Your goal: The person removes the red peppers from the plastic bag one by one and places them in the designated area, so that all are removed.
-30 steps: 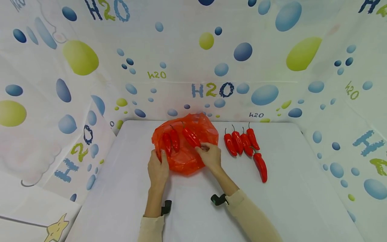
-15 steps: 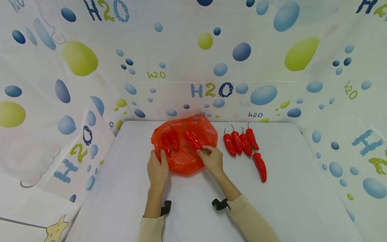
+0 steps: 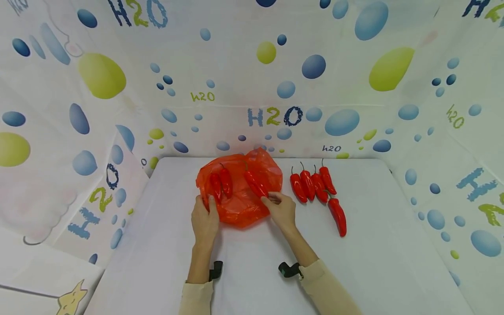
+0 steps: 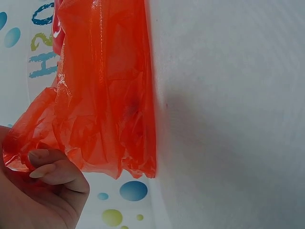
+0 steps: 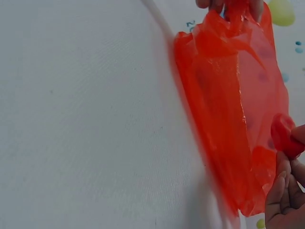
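Note:
A crumpled red-orange plastic bag (image 3: 241,215) lies near the back of the table. My left hand (image 3: 205,223) grips its left edge; in the left wrist view the curled fingers (image 4: 62,171) pinch the thin film. Two red chili peppers (image 3: 226,183) with thin stems rest on the bag's left part. My right hand (image 3: 281,211) pinches the lower tip of a third chili pepper (image 3: 255,183), whose stem points to the back over the bag's right half. The right wrist view shows this tip (image 5: 284,135) between thumb and fingers.
Right of the bag, several red chili peppers (image 3: 308,185) lie side by side, stems to the back. One more chili pepper (image 3: 337,217) lies nearer the front on the white table (image 3: 252,280). A patterned curtain (image 3: 232,57) stands behind and at both sides.
My right hand has moved right and slightly nearer to me, and the chili pepper it pinches has shifted with it. My left hand stays at the bag's edge.

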Demonstrator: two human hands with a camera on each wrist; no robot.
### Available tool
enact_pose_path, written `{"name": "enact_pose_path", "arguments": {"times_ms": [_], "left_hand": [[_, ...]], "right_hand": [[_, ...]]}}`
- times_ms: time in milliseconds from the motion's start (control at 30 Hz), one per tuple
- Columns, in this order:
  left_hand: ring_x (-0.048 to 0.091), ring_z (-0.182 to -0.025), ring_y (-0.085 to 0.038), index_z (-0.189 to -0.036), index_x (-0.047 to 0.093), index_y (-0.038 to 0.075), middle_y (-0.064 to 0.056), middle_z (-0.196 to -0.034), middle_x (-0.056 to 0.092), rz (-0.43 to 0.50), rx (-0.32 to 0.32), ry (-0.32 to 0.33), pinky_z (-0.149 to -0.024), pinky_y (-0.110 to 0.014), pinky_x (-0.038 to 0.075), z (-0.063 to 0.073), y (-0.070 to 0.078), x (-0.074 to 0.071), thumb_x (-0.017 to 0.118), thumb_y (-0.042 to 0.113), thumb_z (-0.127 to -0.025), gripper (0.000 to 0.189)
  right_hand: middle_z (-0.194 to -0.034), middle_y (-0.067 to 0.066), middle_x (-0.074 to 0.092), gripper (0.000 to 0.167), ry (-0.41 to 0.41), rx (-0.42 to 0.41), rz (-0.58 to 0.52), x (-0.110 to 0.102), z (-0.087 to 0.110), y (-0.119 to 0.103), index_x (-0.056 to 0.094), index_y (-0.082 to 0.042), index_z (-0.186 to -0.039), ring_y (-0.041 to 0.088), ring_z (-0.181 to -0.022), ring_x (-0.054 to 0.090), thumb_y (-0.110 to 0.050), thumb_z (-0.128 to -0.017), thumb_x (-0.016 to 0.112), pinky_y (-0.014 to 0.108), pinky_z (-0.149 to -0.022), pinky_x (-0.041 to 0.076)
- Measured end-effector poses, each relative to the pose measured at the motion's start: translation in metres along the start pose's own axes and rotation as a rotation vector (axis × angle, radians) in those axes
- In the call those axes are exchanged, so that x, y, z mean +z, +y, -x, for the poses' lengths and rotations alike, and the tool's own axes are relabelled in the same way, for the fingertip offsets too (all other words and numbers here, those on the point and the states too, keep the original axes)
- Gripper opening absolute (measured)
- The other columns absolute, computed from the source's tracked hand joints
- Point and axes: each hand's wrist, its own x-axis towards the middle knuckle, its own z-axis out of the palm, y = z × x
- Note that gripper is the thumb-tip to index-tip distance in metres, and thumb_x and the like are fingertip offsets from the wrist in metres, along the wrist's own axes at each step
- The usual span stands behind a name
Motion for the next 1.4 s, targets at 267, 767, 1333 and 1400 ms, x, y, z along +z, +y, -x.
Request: {"name": "enact_pose_path", "arguments": {"times_ms": [267,767,1333,1400], "left_hand": [[0.062,-0.089,-0.034,-0.126,0.053,0.001,-0.017,-0.106,0.065,-0.002,-0.001,0.005,-0.083,-0.047,0.057,-0.001,-0.002,0.002,0.047,0.036,-0.111,0.039],[0.062,-0.092,-0.036,-0.126,0.053,0.0,-0.019,-0.108,0.065,0.007,0.012,0.005,-0.085,-0.049,0.056,0.0,-0.001,0.002,0.047,0.036,-0.11,0.04],[0.063,-0.097,-0.035,-0.131,0.051,0.001,-0.018,-0.115,0.065,0.015,-0.001,-0.012,-0.091,-0.05,0.057,0.002,0.003,0.0,0.049,0.034,-0.11,0.04],[0.063,-0.098,-0.034,-0.132,0.051,0.002,-0.018,-0.117,0.065,0.018,-0.004,-0.011,-0.092,-0.05,0.057,0.001,0.003,0.0,0.049,0.034,-0.11,0.039]], "right_hand": [[-0.101,0.008,0.077,0.03,0.013,-0.002,-0.032,-0.01,0.004,0.007,0.079,-0.006,-0.116,0.024,-0.093,0.071,-0.025,-0.093,0.08,0.033,-0.079,0.061],[-0.104,0.003,0.077,0.03,0.061,0.038,-0.051,-0.029,0.013,0.017,0.079,-0.013,-0.117,0.022,-0.095,0.07,-0.032,-0.095,0.079,0.033,-0.083,0.06],[-0.105,0.006,0.077,0.036,0.133,0.144,-0.044,-0.055,0.026,0.025,0.078,-0.013,-0.122,0.024,-0.096,0.068,-0.036,-0.094,0.078,0.026,-0.078,0.056],[-0.105,0.006,0.077,0.036,0.139,0.159,-0.037,-0.057,0.026,0.027,0.077,-0.014,-0.123,0.024,-0.096,0.068,-0.037,-0.095,0.078,0.025,-0.078,0.056]]}}
